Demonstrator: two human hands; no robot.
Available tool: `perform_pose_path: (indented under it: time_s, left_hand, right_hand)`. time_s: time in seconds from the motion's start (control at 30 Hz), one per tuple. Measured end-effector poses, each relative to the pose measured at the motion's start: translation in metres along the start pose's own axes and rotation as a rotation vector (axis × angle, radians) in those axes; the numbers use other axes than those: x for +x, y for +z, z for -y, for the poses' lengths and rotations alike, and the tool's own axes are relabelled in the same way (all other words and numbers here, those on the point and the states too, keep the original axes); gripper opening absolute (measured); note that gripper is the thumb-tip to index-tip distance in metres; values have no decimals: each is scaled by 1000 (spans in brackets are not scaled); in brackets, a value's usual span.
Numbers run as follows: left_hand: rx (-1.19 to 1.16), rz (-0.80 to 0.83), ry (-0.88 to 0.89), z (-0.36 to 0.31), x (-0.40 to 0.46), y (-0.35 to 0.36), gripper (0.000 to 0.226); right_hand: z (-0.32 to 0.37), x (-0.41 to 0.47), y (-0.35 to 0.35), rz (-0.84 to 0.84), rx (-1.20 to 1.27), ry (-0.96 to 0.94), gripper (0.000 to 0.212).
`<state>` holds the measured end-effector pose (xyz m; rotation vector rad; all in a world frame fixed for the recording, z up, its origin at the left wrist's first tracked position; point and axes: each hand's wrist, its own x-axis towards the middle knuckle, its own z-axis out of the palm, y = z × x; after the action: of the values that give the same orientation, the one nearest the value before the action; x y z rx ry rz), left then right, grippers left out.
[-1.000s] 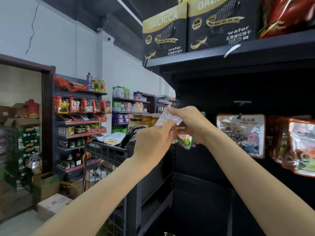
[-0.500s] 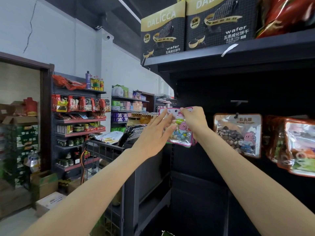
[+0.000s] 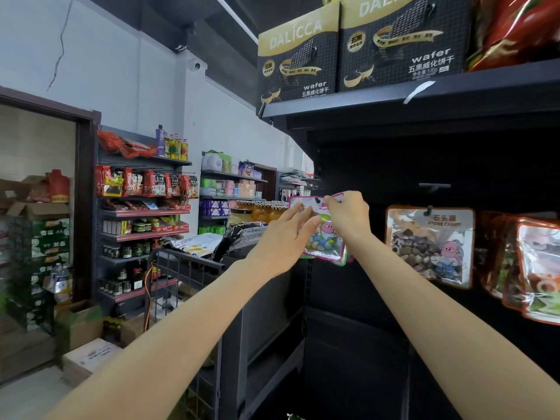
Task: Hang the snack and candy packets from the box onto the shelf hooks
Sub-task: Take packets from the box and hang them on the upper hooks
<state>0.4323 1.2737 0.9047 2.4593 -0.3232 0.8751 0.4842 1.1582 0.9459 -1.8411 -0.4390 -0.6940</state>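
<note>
A pink-edged candy packet (image 3: 325,237) with a cartoon pig hangs at the left end of the dark shelf back, its top hole on a hook tip (image 3: 317,200). My right hand (image 3: 348,215) pinches the packet's top right corner. My left hand (image 3: 283,244) lies flat against the packet's left side, fingers extended and touching its top edge. More packets with green edges peek out behind it. The box is out of view.
To the right hangs a stone candy packet (image 3: 431,247), then orange-edged packets (image 3: 527,268). An empty hook (image 3: 435,187) sticks out above. Wafer boxes (image 3: 348,53) sit on the top shelf (image 3: 409,98). A wire cart (image 3: 188,268) stands at the left.
The packet was bunched between both hands one second ago; it now hangs flat on the hook. My left hand has opened and my right hand has shifted to the top corner.
</note>
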Motion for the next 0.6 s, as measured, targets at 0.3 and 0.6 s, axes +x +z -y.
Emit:
perform_pose_path:
  time_s: [0.3,0.6]
  left_hand:
    - [72,-46,29,7,-2,1,52]
    - [28,-86,-44,7,0,-2,48]
  right_hand:
    - [-25,-32,5,-330,-666,-581,34]
    - [-24,-35,4,-158,-789,-603,22]
